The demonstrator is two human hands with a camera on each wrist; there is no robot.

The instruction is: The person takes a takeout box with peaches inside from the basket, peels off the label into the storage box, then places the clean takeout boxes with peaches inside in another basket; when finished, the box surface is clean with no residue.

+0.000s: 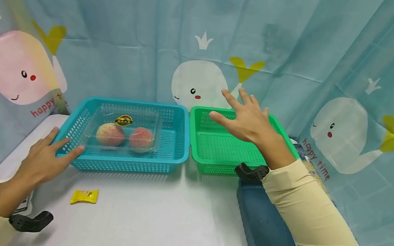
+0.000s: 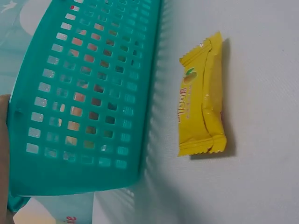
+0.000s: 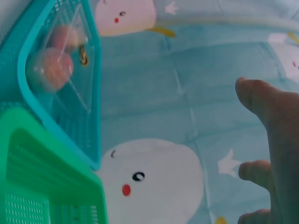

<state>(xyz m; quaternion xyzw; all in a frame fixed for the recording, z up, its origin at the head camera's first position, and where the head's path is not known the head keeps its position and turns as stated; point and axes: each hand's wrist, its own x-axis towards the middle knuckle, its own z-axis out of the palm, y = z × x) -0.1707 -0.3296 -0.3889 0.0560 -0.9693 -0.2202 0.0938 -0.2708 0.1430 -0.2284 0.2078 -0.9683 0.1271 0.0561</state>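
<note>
1. Blue basket [image 1: 132, 165]: rim at left hand's [image 1: 42, 161] relaxed, spread fingertips.
2. Right hand [image 1: 249, 122]: fingers splayed, holding nothing, above green basket [image 1: 213, 168].
3. Basket likely light, stiff; grip both end rims; peach pack [image 1: 128, 129] may slide.

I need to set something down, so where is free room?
The white table is bare between the yellow packet and dark tray; the green basket looks bare inside. Crowded: the left side, with left hand, packet and blue basket.
</note>
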